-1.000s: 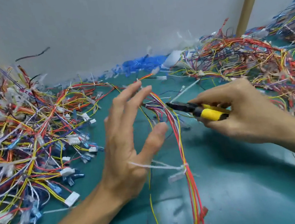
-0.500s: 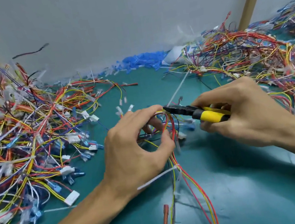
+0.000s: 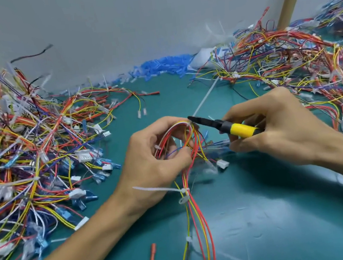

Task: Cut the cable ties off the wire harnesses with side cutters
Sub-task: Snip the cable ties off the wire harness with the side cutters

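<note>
Far left: big tangled wire pile (image 3: 26,154) on green mat (image 3: 266,215). Centre: left hand (image 3: 157,160) curled closed around looped wire harness (image 3: 187,140); wires arch over fingertips, thumb (image 3: 177,157) pinches them from below, loose ends trail toward viewer. White cable tie (image 3: 159,189) wraps harness just below wrist. Right: right hand (image 3: 280,130) gripping yellow-handled side cutters (image 3: 227,127), black tip touching harness at top of loop, beside left fingertips. Far right: second wire pile (image 3: 302,63).

Wire heap (image 3: 26,154) left, another heap (image 3: 289,64) right, mat (image 3: 277,214) between
</note>
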The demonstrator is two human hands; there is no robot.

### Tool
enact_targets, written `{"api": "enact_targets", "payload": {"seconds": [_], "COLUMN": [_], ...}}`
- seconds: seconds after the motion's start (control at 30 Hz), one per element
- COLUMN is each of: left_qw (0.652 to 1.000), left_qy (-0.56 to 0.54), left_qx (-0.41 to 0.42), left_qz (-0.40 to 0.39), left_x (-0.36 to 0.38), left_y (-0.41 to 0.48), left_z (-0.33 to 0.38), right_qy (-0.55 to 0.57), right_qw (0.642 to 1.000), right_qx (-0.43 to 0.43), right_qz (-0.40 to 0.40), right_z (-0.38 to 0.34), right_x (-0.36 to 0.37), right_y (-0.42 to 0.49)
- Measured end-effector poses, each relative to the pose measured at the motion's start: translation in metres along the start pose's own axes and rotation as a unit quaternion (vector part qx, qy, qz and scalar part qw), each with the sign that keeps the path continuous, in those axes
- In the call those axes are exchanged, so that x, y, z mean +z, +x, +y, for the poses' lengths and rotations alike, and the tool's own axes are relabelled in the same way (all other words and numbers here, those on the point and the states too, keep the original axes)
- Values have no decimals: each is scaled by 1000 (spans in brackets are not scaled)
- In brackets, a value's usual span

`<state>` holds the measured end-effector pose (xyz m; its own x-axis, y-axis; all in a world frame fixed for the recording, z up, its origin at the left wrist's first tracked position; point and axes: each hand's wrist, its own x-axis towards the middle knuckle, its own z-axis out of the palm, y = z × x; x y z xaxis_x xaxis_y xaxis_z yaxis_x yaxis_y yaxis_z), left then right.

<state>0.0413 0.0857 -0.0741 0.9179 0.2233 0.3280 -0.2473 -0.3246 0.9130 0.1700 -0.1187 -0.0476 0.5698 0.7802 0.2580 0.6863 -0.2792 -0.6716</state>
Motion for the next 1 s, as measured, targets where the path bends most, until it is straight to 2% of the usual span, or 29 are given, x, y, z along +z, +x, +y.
{"api": "enact_targets", "payload": {"seconds": [0.27, 0.4, 0.63, 0.77, 0.93, 1.0], "left_qw": [985, 977, 986, 992, 998, 998], "left_qy": [-143, -170, -112, -92, -23, -37], "left_qx": [-82, -100, -66, -46, -29, -36], "left_qz": [-43, -76, -105, -77, -46, -43], "left_x": [-3, -5, -7, -2, -1, 0], "left_y": [1, 3, 1, 0, 0, 1], "left_z": [-2, -3, -8, -5, -5, -5], "right_qy": [-20, -38, -8, 35, 22, 21], "right_qw": [1000, 999, 1000, 999, 999, 999], "right_qx": [-1, 0, 6, 16, 23, 26], "right_qz": [1, 4, -4, 3, 16, 11], "right_z": [-1, 1, 1, 0, -1, -1], "right_x": [2, 1, 1, -1, -5, -5], "right_y": [-2, 0, -1, -3, -1, -1]}}
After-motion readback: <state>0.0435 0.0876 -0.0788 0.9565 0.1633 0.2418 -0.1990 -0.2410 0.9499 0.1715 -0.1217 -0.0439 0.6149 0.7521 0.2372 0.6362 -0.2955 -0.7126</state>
